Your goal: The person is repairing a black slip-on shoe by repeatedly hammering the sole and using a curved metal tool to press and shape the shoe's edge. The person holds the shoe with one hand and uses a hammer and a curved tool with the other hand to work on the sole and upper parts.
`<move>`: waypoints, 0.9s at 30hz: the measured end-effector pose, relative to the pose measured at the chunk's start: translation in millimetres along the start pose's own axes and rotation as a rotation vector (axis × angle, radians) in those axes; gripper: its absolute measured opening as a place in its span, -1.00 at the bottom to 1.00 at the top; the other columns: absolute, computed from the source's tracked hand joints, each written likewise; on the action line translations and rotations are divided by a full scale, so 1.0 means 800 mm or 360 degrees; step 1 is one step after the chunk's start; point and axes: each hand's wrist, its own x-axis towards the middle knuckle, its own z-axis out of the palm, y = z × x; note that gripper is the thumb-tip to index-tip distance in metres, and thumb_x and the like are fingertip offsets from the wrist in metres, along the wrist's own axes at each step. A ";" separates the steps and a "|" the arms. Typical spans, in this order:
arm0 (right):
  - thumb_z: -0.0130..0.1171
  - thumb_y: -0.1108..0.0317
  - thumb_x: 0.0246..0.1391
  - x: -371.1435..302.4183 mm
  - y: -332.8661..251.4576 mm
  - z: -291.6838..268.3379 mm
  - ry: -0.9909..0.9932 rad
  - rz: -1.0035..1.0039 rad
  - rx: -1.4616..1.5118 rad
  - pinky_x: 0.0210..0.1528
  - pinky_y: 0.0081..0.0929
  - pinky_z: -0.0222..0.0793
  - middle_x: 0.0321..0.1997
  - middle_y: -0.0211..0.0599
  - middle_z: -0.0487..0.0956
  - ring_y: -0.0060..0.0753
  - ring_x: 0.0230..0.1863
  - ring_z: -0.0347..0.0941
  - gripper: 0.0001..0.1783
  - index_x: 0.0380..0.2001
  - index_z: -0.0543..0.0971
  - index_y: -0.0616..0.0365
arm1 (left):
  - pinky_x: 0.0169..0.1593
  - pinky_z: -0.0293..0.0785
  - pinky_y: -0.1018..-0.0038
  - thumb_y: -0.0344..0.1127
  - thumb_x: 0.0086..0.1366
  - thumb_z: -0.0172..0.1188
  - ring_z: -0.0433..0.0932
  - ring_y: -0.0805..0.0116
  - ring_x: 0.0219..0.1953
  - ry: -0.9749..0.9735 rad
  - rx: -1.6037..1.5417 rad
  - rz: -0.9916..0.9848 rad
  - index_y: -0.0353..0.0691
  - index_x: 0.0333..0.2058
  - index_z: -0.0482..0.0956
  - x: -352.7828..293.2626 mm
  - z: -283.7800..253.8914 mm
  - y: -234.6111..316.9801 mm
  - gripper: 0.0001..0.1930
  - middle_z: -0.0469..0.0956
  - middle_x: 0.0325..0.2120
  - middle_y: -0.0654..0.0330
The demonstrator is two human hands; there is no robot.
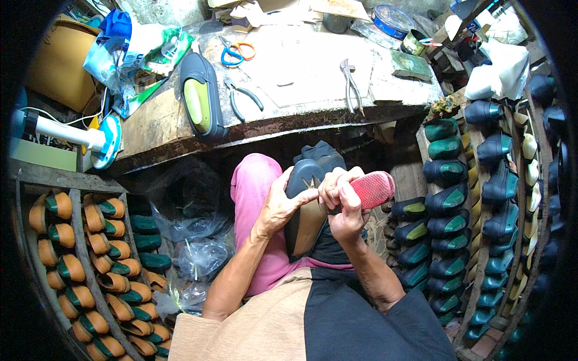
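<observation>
Tan shoes point(94, 216) fill the racks at far left. The left hand point(274, 207) is curled against the upper edge of a dark shoe point(303, 171), located over the lap, thumb extended across it. The right hand point(344, 201), just beside it, grips a red textured piece point(374, 189). Dark shoes point(448, 221) are racked at far right.

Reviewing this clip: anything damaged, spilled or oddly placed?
Mainly wear and clutter: the workbench has a dark, ragged front edge and stained wood toward its left, where crumpled plastic bags crowd that end. No spill is visible. The dark shoe in the left hand shows no clear damage, though partly covered.
</observation>
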 end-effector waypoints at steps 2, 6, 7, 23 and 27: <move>0.02 0.36 0.52 0.003 0.001 0.000 -0.0043 -0.0054 -0.0008 -0.30 -0.39 0.26 -0.38 -0.34 0.30 -0.49 -0.44 0.19 -0.88 -0.17 0.34 0.12 | 0.28 0.56 0.35 -0.03 0.37 0.64 0.64 0.38 0.10 0.0006 0.0020 0.0001 -0.31 0.28 0.61 0.000 0.002 0.000 -0.33 0.72 0.05 0.17; 0.03 0.37 0.51 0.009 -0.002 0.007 -0.0019 -0.0001 -0.0030 -0.33 -0.44 0.24 -0.41 -0.38 0.29 -0.52 -0.48 0.18 -0.86 -0.19 0.33 0.11 | 0.27 0.56 0.36 -0.02 0.38 0.63 0.63 0.39 0.09 0.0013 -0.0022 -0.0041 -0.29 0.30 0.60 -0.002 -0.001 0.002 -0.32 0.71 0.04 0.19; 0.02 0.37 0.52 0.012 -0.002 0.007 0.0002 0.0017 -0.0034 -0.35 -0.44 0.23 -0.42 -0.40 0.28 -0.53 -0.49 0.17 -0.85 -0.21 0.32 0.11 | 0.26 0.55 0.36 0.00 0.42 0.59 0.62 0.39 0.09 -0.0004 -0.0010 -0.0041 -0.28 0.31 0.59 -0.002 -0.002 0.001 -0.33 0.71 0.04 0.20; 0.15 0.21 0.49 0.188 -0.065 -0.094 0.0025 0.0461 -0.0813 -0.55 -0.54 0.24 -0.48 -0.60 0.38 -0.70 -0.58 0.27 -0.84 -0.14 0.49 0.04 | 0.12 0.58 0.40 -0.02 0.51 0.48 0.66 0.43 -0.04 0.0199 0.0170 0.0047 -0.28 0.11 0.71 -0.001 -0.001 -0.022 -0.56 0.75 -0.10 0.19; 0.43 -0.01 0.31 0.329 -0.036 -0.159 0.0139 0.0357 -0.1959 -0.02 -0.10 0.64 -0.17 -0.06 0.77 -0.07 -0.14 0.72 -0.38 0.09 0.63 0.40 | 0.11 0.60 0.41 -0.12 0.42 0.60 0.67 0.45 -0.06 0.0184 -0.0031 0.0001 -0.26 0.10 0.71 0.001 -0.009 0.008 -0.56 0.76 -0.13 0.25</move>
